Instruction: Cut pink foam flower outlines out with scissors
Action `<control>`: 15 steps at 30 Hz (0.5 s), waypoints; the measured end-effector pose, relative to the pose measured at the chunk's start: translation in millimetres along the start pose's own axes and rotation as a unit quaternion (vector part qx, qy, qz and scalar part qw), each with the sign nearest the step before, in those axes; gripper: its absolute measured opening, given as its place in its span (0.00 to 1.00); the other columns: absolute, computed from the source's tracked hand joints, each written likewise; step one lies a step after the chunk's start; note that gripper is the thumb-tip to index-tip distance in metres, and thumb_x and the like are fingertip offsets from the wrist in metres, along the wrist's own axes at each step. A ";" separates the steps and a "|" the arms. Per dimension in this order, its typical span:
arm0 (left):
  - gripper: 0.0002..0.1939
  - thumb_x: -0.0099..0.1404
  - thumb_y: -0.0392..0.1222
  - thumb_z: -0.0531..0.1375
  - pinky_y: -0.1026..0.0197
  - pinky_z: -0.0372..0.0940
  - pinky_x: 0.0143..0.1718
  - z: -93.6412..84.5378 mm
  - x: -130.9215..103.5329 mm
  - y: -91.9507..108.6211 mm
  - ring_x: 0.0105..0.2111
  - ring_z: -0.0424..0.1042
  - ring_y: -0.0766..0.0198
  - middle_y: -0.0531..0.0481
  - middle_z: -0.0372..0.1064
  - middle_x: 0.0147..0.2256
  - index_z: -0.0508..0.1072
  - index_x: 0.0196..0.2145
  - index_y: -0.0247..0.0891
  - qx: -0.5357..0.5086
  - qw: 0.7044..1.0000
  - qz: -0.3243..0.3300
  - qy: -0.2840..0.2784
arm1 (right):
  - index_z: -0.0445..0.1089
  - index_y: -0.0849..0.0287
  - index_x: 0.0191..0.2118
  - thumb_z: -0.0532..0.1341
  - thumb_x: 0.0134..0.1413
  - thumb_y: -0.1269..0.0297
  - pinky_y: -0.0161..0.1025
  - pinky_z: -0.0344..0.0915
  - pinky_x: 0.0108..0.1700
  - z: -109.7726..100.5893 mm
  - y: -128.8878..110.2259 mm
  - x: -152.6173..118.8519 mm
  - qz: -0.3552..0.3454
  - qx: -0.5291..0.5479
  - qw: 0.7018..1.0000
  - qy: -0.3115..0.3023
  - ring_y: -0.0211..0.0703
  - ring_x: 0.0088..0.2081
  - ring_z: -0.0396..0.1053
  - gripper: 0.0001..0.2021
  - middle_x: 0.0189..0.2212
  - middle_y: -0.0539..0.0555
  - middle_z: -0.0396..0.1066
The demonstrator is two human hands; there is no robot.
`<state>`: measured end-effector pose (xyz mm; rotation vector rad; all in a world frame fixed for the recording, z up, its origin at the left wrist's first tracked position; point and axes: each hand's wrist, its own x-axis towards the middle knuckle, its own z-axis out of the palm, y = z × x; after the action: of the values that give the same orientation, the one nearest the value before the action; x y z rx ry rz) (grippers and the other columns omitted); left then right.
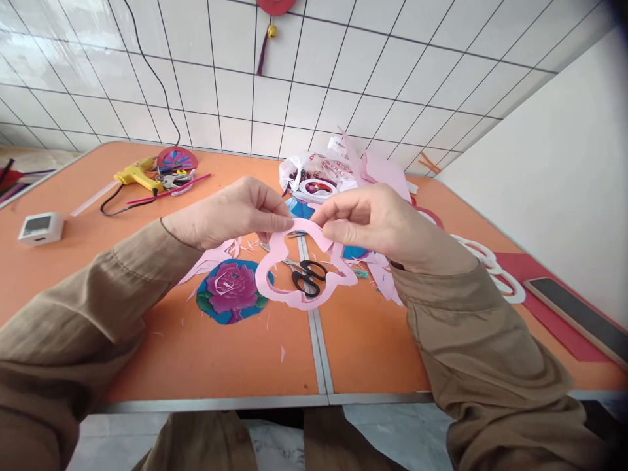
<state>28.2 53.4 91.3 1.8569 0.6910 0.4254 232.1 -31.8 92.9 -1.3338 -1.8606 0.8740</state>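
Both my hands hold up a pink foam cutout frame (265, 275) with a wavy, open-centred outline, above the table. My left hand (240, 212) pinches its upper left edge between thumb and fingers. On its upper right edge, my right hand (366, 219) has thumb and fingers closed. Through the frame's opening I see black-handled scissors (309, 278) lying on the table, blades pointing away. A round blue cutout with a pink rose (233, 291) lies just left of the frame, partly overlapped by it in view.
On the orange table (186, 366) lie pink scraps (209, 261), a yellow glue gun (140, 175) and a small white box (42, 227). A plastic bag (324, 170) stands at the back. At right are white ring cutouts (490, 265), red sheets (534, 314) and a phone (574, 311).
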 end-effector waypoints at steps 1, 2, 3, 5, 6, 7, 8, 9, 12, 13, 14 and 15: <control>0.09 0.58 0.33 0.65 0.68 0.63 0.24 -0.3 0.3 -0.8 0.20 0.66 0.71 0.52 0.70 0.19 0.76 0.20 0.34 -0.002 1.000 0.002 0.002 | 0.76 0.58 0.31 0.70 0.48 0.54 0.37 0.66 0.26 1.1 -0.4 -0.6 0.017 -0.009 1.000 0.002 0.40 0.26 0.69 0.12 0.25 0.51 0.74; 0.09 0.57 0.33 0.65 0.68 0.63 0.24 -0.5 0.5 -1.6 0.20 0.66 0.71 0.52 0.70 0.19 0.76 0.20 0.34 -0.006 1.000 0.006 0.004 | 0.76 0.57 0.31 0.71 0.46 0.55 0.37 0.65 0.25 2.1 -0.5 -1.1 0.034 -0.022 0.999 0.007 0.40 0.25 0.68 0.11 0.24 0.51 0.74; 0.09 0.57 0.33 0.65 0.68 0.63 0.23 -0.7 0.7 -2.4 0.20 0.66 0.71 0.51 0.71 0.19 0.76 0.20 0.35 -0.010 1.000 0.010 0.004 | 0.75 0.57 0.30 0.72 0.45 0.56 0.37 0.63 0.23 3.0 -0.3 -1.4 0.048 -0.036 0.998 0.016 0.39 0.24 0.68 0.11 0.23 0.51 0.73; 0.09 0.57 0.34 0.66 0.67 0.63 0.23 -0.8 0.8 -3.6 0.20 0.67 0.70 0.51 0.71 0.19 0.76 0.19 0.35 -0.016 1.000 0.019 0.004 | 0.75 0.56 0.28 0.71 0.46 0.57 0.37 0.63 0.23 4.3 0.7 -1.5 0.054 -0.054 0.997 0.033 0.39 0.23 0.67 0.10 0.21 0.50 0.72; 0.09 0.57 0.34 0.66 0.67 0.63 0.23 -0.7 0.8 -3.9 0.20 0.67 0.70 0.51 0.71 0.19 0.76 0.19 0.35 -0.017 1.000 0.022 0.004 | 0.75 0.56 0.28 0.71 0.46 0.57 0.38 0.63 0.23 4.6 1.1 -1.4 0.049 -0.054 0.997 0.037 0.39 0.23 0.67 0.10 0.21 0.50 0.71; 0.10 0.57 0.34 0.66 0.67 0.63 0.23 -0.6 0.6 -3.9 0.20 0.66 0.70 0.51 0.71 0.19 0.76 0.19 0.35 -0.018 1.000 0.024 0.005 | 0.75 0.56 0.28 0.71 0.47 0.57 0.38 0.63 0.23 4.7 1.5 -1.1 0.045 -0.050 0.997 0.039 0.39 0.23 0.67 0.09 0.21 0.50 0.71; 0.10 0.57 0.34 0.66 0.67 0.63 0.23 -0.4 0.3 -3.6 0.20 0.66 0.70 0.51 0.71 0.19 0.76 0.19 0.35 -0.017 1.000 0.023 0.008 | 0.75 0.56 0.27 0.71 0.47 0.56 0.38 0.62 0.23 4.6 1.7 -0.8 0.038 -0.045 0.997 0.041 0.39 0.23 0.67 0.10 0.21 0.50 0.72; 0.10 0.57 0.33 0.66 0.67 0.63 0.23 -0.2 -0.1 -3.1 0.20 0.66 0.70 0.51 0.70 0.19 0.76 0.19 0.35 -0.015 1.000 0.022 0.010 | 0.76 0.56 0.27 0.71 0.47 0.56 0.38 0.61 0.22 4.5 1.8 -0.6 0.033 -0.040 0.998 0.043 0.38 0.22 0.66 0.10 0.21 0.50 0.72; 0.11 0.58 0.32 0.65 0.66 0.64 0.25 0.2 -1.4 -1.0 0.21 0.66 0.70 0.51 0.70 0.19 0.76 0.19 0.34 -0.011 1.000 0.018 0.015 | 0.76 0.56 0.27 0.71 0.47 0.55 0.38 0.58 0.20 4.1 2.1 -0.1 0.035 -0.030 0.998 0.047 0.37 0.20 0.64 0.10 0.20 0.49 0.71; 0.11 0.58 0.32 0.64 0.66 0.64 0.25 0.3 -1.8 -0.4 0.21 0.66 0.70 0.51 0.70 0.18 0.76 0.19 0.34 -0.009 1.000 0.018 0.014 | 0.76 0.55 0.27 0.71 0.47 0.56 0.38 0.58 0.20 4.0 2.2 -0.1 0.039 -0.027 0.998 0.046 0.37 0.19 0.64 0.10 0.20 0.49 0.72; 0.10 0.58 0.32 0.65 0.66 0.64 0.25 0.3 -2.1 0.1 0.21 0.66 0.70 0.51 0.70 0.18 0.76 0.19 0.34 -0.008 1.000 0.019 0.013 | 0.76 0.55 0.27 0.71 0.47 0.56 0.38 0.58 0.20 3.8 2.4 -0.1 0.040 -0.023 0.998 0.045 0.37 0.19 0.64 0.09 0.20 0.50 0.72; 0.11 0.58 0.33 0.65 0.66 0.64 0.25 0.2 -2.2 0.3 0.21 0.66 0.70 0.51 0.70 0.18 0.76 0.19 0.34 -0.007 1.000 0.021 0.012 | 0.76 0.55 0.27 0.72 0.47 0.56 0.38 0.59 0.20 3.6 2.6 0.0 0.041 -0.017 0.998 0.043 0.37 0.19 0.65 0.09 0.20 0.50 0.73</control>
<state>26.7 51.7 91.6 1.8580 0.6636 0.4798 230.4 -31.7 88.8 -1.4548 -1.7737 0.8156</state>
